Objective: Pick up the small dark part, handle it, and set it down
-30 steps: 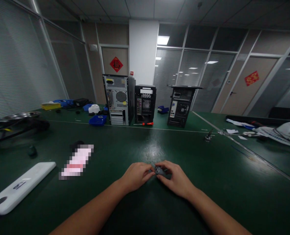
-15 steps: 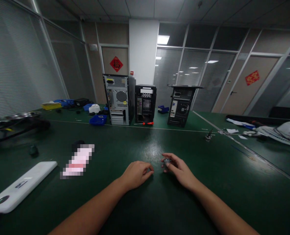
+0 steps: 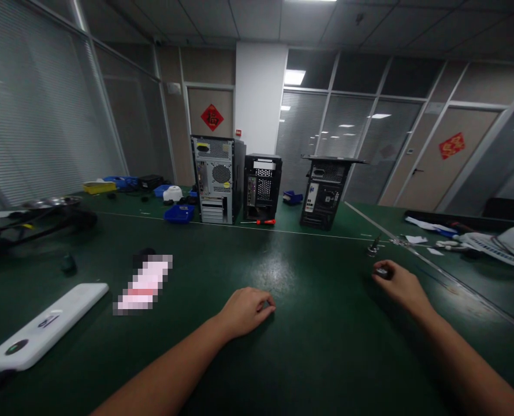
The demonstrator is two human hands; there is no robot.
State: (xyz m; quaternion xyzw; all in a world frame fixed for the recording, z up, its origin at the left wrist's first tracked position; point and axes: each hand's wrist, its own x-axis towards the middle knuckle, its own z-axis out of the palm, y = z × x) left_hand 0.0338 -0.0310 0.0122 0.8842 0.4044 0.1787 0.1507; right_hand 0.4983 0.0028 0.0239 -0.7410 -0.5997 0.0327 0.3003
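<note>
My left hand (image 3: 245, 311) rests on the green table (image 3: 309, 341) in front of me, fingers curled in a loose fist; whether anything is in it I cannot make out. My right hand (image 3: 399, 284) is stretched out to the right over the table, fingers pinched on a small grey metal part (image 3: 382, 270). Just beyond that hand a small metal piece (image 3: 373, 248) stands on the table near the seam between two tabletops.
Three computer cases (image 3: 217, 179) (image 3: 263, 186) (image 3: 326, 192) stand at the back, with a red-handled screwdriver (image 3: 266, 221) and a blue bin (image 3: 177, 214) near them. A white panel (image 3: 44, 332) and a blurred-out pink item (image 3: 143, 283) lie left. Cloth and papers (image 3: 499, 245) lie far right.
My right hand has left my left hand and carried the small grey part well to the right. The left hand has stayed where it was. The view has tilted up slightly.
</note>
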